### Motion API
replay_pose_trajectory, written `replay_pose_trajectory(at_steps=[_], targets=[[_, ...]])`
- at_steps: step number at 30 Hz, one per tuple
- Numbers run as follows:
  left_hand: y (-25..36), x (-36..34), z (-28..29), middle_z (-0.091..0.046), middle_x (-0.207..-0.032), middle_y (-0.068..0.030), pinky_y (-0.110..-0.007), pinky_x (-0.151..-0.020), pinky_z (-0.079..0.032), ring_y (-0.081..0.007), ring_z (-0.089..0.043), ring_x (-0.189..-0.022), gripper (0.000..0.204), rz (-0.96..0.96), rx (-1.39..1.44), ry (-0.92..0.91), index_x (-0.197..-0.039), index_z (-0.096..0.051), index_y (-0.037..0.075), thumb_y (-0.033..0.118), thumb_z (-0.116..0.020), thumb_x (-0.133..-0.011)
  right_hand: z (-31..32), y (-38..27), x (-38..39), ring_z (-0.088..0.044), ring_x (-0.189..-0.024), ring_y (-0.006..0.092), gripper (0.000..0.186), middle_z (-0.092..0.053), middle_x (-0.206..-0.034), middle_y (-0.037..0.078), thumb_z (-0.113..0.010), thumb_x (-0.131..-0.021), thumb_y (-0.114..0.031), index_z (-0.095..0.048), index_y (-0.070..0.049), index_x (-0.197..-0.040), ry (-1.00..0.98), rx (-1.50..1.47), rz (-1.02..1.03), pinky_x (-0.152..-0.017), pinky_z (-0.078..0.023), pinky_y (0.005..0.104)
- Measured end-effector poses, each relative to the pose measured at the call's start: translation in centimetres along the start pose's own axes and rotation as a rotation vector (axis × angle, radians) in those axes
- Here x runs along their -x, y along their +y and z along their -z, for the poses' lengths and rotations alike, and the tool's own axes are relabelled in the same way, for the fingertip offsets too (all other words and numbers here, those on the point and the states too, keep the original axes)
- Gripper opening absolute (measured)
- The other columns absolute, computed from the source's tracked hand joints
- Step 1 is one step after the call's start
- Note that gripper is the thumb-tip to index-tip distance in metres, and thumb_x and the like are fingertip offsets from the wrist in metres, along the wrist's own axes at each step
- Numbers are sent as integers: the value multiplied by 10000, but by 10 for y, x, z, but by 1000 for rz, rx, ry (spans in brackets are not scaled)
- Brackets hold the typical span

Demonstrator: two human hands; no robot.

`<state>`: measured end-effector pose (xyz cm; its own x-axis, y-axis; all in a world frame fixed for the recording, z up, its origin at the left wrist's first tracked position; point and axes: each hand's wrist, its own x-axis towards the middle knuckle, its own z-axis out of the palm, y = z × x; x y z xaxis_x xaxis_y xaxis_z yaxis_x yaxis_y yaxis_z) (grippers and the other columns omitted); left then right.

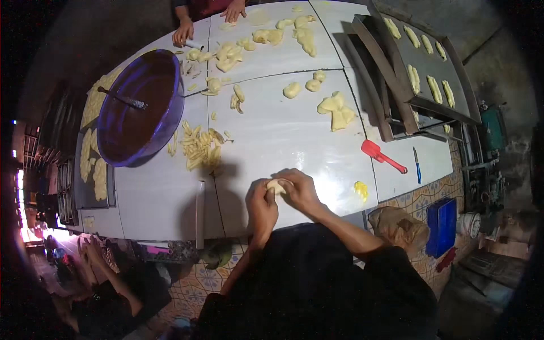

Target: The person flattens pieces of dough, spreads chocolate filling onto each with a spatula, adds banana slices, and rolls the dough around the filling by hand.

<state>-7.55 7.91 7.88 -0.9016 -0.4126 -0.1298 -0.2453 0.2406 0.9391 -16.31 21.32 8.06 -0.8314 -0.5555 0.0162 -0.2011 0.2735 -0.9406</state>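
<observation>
Head view: gripping small, soft pale-yellow dough piece (277, 186) w/ curled L hand (262, 205), thumb pressed on it; gripping same piece from other side w/ R hand (302, 194), fingers bent around. Held up nr close edge of glossy white tiled table (266, 139). Lying to L, nr edge: long thin white stick (200, 215). Farther L: loose pile of pale-yellow dough strips (198, 146), then big round purple plastic basin (174, 122) w/ brown contents. To R of R hand: small bright-yellow lump (361, 191); beyond, red plastic scoop (374, 150) & blue-handled knife (418, 170), lying apart. Far R: dark metal trays (422, 61), stacked, top one w/ dough lengths in rows. At far edge: co-worker's hands (182, 32), one on white rod (194, 44).
</observation>
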Motion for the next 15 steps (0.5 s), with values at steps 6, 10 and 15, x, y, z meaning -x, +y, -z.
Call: replay_pose_trajectory(at_steps=[6, 10, 15], targets=[[-6, 1, 16, -493, -1432, -265, -481, -1169, -323, -415, -455, -1357, 532, -159, -239, 246, -1405, -499, -36, 132, -673, -931, 15, 15, 12, -539, -1319, 395, 498, -564, -1396, 255, -610, -995, -169, -489, 27, -1436, 18, 454, 267, -1038, -530, 440], [1, 6, 4, -371, -1584, -260, -492, -1241, -229, -409, -331, -1487, 880, -473, -642, -314, -1554, -294, -59, 493, -623, -953, 25, 20, 26, -437, -1439, 362, 677, -496, -1508, 207, -685, -899, -145, -423, 51, -1492, -276, 809, 510, -1190, -374, 446], [2, 1, 8, -313, -1627, -225, -643, -1214, -176, -354, -298, -1516, 1041, -542, -1029, -307, -1580, -254, -23, 685, -582, -891, 30, 32, 14, -409, -1464, 327, 568, -530, -1487, 181, -658, -938, -234, -508, 14, -1426, -230, 933, 545, -1197, -343, 493]])
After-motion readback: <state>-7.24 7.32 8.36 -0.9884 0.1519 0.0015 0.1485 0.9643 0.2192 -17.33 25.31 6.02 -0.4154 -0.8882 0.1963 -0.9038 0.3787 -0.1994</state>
